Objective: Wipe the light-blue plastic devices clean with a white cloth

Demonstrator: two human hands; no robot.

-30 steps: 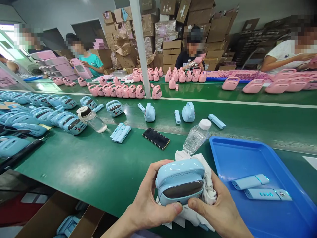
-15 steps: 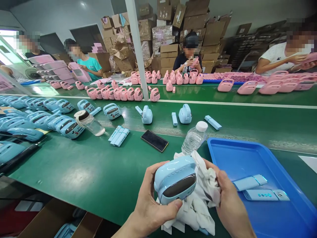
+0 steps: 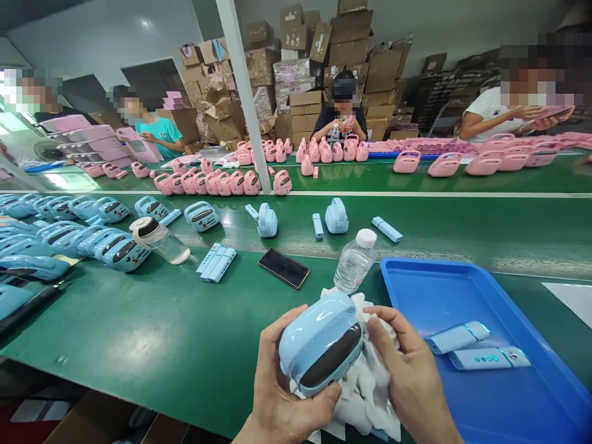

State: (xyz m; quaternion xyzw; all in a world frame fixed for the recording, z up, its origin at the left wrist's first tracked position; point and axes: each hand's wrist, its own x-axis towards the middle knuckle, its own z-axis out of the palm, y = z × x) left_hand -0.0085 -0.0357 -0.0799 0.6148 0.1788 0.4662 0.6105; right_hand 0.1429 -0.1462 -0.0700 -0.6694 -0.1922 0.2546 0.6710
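Observation:
My left hand (image 3: 289,382) is wrapped around a rounded light-blue plastic device (image 3: 314,342) with a top handle and a dark oval front panel. The device is tilted, its top facing me. In my right hand (image 3: 411,370), a crumpled white cloth (image 3: 367,376) is pinched just right of the device. More of the cloth bunches up below, over the table. Behind the hands, a clear bottle with a white cap (image 3: 355,262) stands on the table. A blue tray (image 3: 462,407) beside my right hand holds two slim light-blue sticks (image 3: 490,357) with shiny bands.
A black phone (image 3: 283,267), several blue sticks (image 3: 216,262) and a tilted clear bottle with a dark lid (image 3: 161,240) lie ahead. Rows of blue devices (image 3: 123,250) fill the left. Pink devices (image 3: 222,183) line the far bench, where several people sit.
The blue device has tipped, showing more of its top. My right hand, with the cloth, has moved in closer to it. The whole view has shifted slightly.

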